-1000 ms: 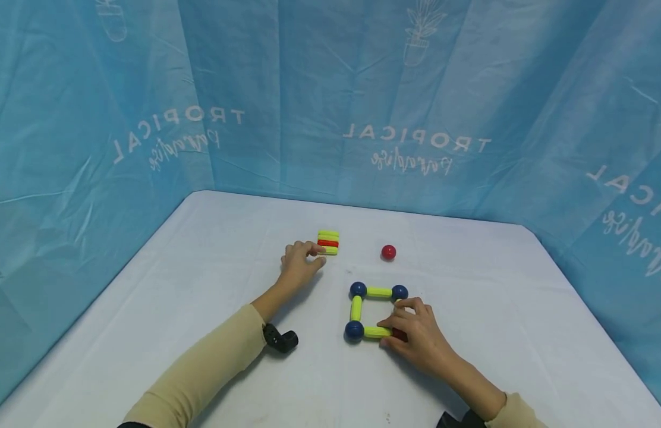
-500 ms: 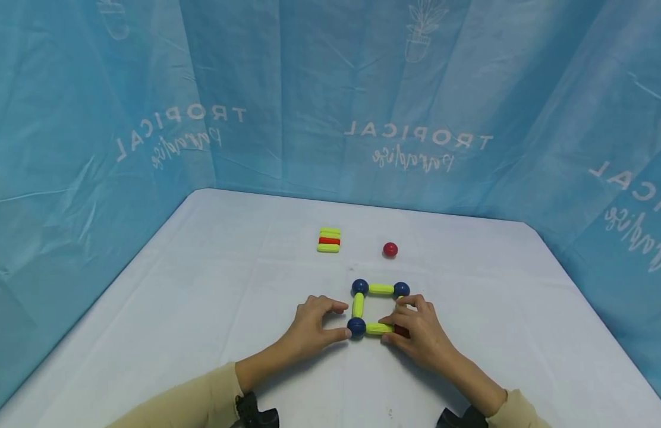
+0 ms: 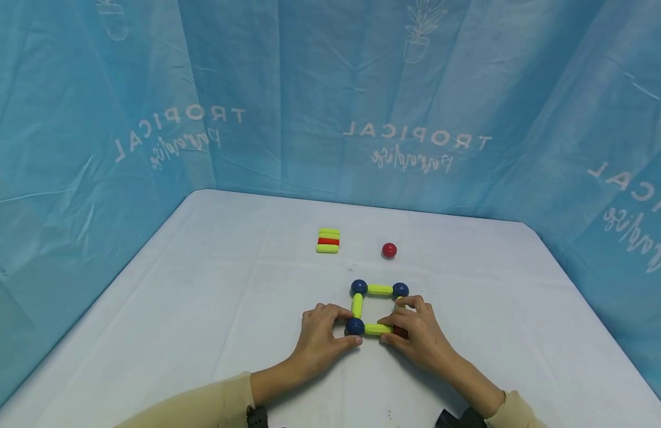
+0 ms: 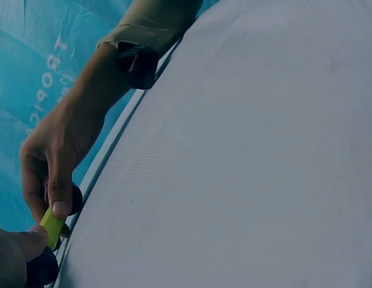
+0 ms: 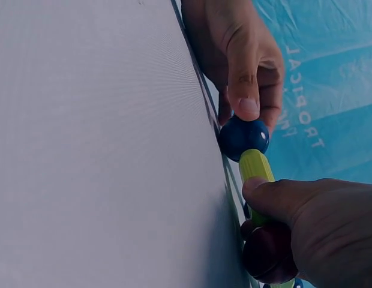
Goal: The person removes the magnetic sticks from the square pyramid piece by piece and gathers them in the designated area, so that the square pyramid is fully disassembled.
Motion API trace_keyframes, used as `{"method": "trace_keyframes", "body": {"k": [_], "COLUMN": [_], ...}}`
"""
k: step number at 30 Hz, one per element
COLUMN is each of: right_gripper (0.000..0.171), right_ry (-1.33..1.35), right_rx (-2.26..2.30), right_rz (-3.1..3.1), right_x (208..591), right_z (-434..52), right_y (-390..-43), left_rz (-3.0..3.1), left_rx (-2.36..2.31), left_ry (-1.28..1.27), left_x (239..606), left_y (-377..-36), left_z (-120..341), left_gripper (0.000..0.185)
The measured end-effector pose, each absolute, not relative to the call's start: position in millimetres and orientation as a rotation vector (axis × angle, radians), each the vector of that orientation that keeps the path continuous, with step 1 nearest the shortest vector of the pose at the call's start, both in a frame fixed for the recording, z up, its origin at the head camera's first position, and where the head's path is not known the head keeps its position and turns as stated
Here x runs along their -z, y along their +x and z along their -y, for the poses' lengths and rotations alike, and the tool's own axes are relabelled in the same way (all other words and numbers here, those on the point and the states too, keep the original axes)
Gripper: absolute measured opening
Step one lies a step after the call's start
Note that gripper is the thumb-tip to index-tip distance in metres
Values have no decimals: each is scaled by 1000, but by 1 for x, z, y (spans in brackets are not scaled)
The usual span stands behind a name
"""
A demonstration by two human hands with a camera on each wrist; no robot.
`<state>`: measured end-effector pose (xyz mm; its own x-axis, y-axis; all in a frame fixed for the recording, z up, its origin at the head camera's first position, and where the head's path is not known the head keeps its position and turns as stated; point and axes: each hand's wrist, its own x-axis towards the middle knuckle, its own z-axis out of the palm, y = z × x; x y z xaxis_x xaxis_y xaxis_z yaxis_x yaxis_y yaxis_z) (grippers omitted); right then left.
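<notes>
both forearms come in from the bottom edge of the head view, in beige sleeves, and the two hands meet at the near side of a small square frame of toy rods and balls, just below the middle of the picture. the left hand lies palm down with its fingers curled, and its thumb and fingertips pinch the near-left blue ball; the right wrist view shows a fingertip pressed on top of that ball. the right hand is likewise curled, its thumb and fingers pinching the near yellow-green rod where it meets a dark red ball, which the hand mostly hides in the head view.

the square frame lies flat on the white surface. its far side is a yellow-green rod between two blue balls, one at the far left and one at the far right; a yellow-green rod forms the left side. the right side is covered by the right hand's fingers, so its make cannot be told.

further up the frame, well apart from the hands, a short stack of yellow-green rods with one red rod lies on the surface, and a loose red ball sits to its right. blue printed sheeting walls the surface on three sides.
</notes>
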<state>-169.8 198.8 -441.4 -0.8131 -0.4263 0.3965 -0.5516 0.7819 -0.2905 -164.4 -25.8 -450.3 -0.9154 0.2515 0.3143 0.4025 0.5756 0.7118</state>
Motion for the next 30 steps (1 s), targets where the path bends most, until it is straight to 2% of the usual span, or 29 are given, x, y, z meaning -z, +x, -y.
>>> {"method": "trace_keyframes", "body": {"k": [14, 30], "right_gripper": [23, 21], "right_ry": [752, 735], "right_rx": [-557, -592], "right_rz": [2665, 2692], "right_x": [441, 441], "right_z": [-197, -198], "right_y": [-169, -169], "left_rz": [2603, 2624], "left_rx": [1124, 1227], "left_ry": [-654, -660], "left_x": [450, 448], "left_y": [-166, -168], "left_z": [26, 29], "left_gripper": [39, 35]}}
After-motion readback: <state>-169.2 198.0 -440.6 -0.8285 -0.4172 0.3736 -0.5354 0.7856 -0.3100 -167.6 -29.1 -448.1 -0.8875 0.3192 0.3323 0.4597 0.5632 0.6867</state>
